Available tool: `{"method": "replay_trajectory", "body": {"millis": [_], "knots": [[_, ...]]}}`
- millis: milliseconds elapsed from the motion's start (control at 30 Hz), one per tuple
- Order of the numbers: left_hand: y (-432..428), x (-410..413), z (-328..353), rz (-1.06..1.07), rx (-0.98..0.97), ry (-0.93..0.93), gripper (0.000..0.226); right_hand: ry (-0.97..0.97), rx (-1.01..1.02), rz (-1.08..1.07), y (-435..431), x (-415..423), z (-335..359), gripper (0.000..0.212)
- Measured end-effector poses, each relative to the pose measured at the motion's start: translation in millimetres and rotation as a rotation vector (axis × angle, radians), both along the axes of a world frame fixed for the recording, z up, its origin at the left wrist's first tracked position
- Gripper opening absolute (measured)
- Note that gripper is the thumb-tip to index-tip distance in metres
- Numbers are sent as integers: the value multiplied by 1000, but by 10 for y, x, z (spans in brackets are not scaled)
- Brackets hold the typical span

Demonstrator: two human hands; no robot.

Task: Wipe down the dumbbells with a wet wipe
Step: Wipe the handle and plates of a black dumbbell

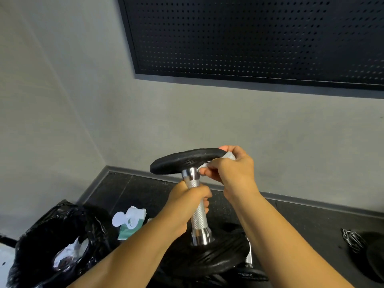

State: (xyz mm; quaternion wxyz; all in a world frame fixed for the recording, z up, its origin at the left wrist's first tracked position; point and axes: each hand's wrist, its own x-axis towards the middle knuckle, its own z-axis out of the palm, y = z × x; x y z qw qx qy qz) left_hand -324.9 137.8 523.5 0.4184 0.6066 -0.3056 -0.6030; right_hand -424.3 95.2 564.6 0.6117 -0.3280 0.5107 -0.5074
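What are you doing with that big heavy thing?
A person is cleaning a dumbbell. Their left hand grips its metal handle, standing it upright, while the right hand presses a white wet wipe against the top black plate near its edge. A pack of wipes and a black bin bag holding crumpled wipes sit to the left.

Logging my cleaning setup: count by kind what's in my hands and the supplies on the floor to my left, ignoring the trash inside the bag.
Dumbbell: 1, gripped by the left hand
Wipe: 1, held by the right hand
Wipe pack: 1
Bin bag: 1
Total: 4
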Motion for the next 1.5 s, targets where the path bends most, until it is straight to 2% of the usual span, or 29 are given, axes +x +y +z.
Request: {"method": "replay_trajectory", "body": {"millis": [67, 133, 267, 400, 533, 600, 633, 733, 800, 867, 967, 1100, 1200, 1400, 1500], "knots": [[-2, -24, 8, -19, -80, -156, 23, -29, -31, -6, -1, -13, 68, 35], [-3, -58, 27, -5, -160, -230, 24, -56, -44, 8, -2, -27, 127, 36], [-77, -115, 62, 79, -216, -175, 19, -139, -18, 43, -50, -104, 162, 35], [-82, -93, 115, 44, -208, -133, 15, -213, 86, 116, -131, -179, 64, 29], [-18, -109, 193, -112, -240, -46, 19, -259, 81, 187, -166, -130, -108, 22], [-20, -130, 237, -166, -221, 50, 21, -293, 35, 218, -182, -156, -119, 33], [-25, -125, 254, -180, -189, 113, 26, -301, 20, 236, -176, -178, -108, 37], [-62, -98, 286, -211, -91, 282, 42, -266, -5, 229, -157, -218, -80, 28], [-86, -88, 285, -176, -34, 349, 39, -240, 2, 150, -149, -209, -58, 29], [-100, -88, 277, -128, 11, 373, 25, -226, 10, 76, -143, -200, -27, 29], [-90, -85, 269, -90, 28, 313, 6, -118, -22, -1, -128, -175, 66, 30], [-90, -126, 205, -53, -30, 42, 17, 68, -159, -66, -94, -85, 187, 35], [-122, -157, 157, 40, -67, -47, 22, 48, -178, -51, -65, -46, 210, 37], [-101, -104, 215, 84, 33, 175, 21, -254, -45, 52, -122, -131, 99, 43], [-60, -61, 212, 38, 95, 283, 22, -266, 3, 161, -182, -151, 7, 41]]}}
